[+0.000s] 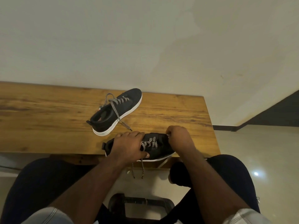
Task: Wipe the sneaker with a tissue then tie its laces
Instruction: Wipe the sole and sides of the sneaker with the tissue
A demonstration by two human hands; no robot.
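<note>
Left hand (129, 145) grips sneaker (161, 147) | right hand (179, 138) on toe

A single view is given, taken from a wide-angle camera worn on the person's head; it is aimed forward and steeply down; the wooden table (48, 113) is seen from above, its near edge cut across the middle of the frame and its far edge set against a pale wall (145, 38); the forearms are seen entering from the bottom edge, close to the lens; the knees are framed at the lower left and right; straight lines are bowed by the lens toward the frame's edges; no second view is supplied, so nothing is shared.
</note>
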